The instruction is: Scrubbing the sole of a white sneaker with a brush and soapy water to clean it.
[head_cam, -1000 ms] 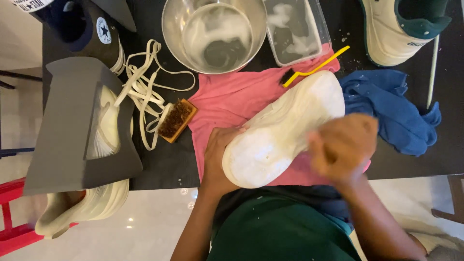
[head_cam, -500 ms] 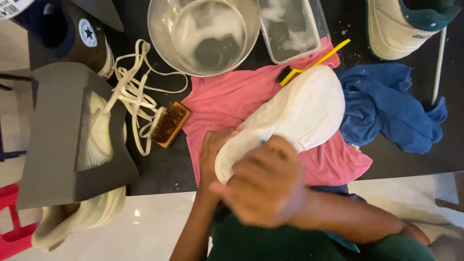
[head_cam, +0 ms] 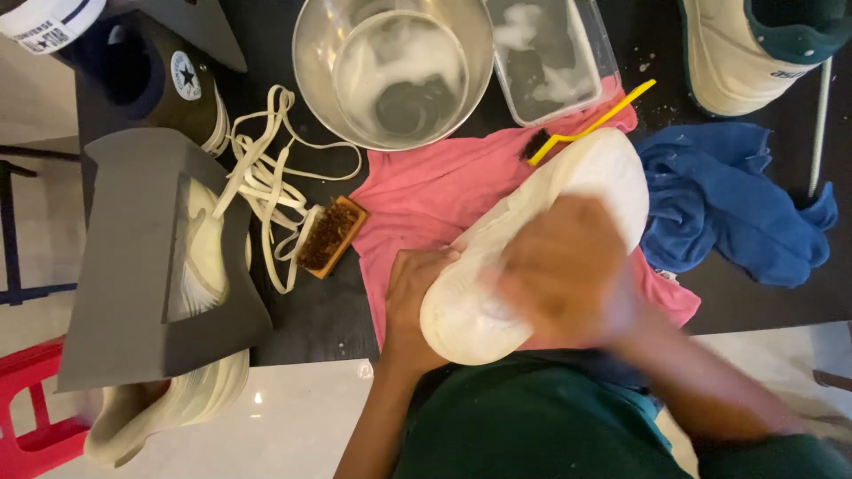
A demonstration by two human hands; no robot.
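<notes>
Soapy white covers the sole of the white shoe, which lies sole-up and slantwise on the pink cloth at the near edge of the dark table. The person's left hand has its fingers wrapped around the shoe's near end, clamped on its edge and steadying it. The right hand sits on top of the sole, about the middle; it is so blurred that I cannot tell whether its fingers are apart or closed, nor whether they hold anything. A yellow-handled brush lies just beyond the shoe's far end, touching the pink cloth, and a crumpled blue cloth lies just to the right. Behind the pink cloth stand a metal bowl with foamy water in it and a clear plastic tub, also foamy. A wooden brush lies left of the pink cloth, beside a tangle of cream laces. Farther left, a pale shoe sticks out from under a grey sheet, with a black high-top sneaker behind it. Another cream and green shoe stands at the far right corner.
</notes>
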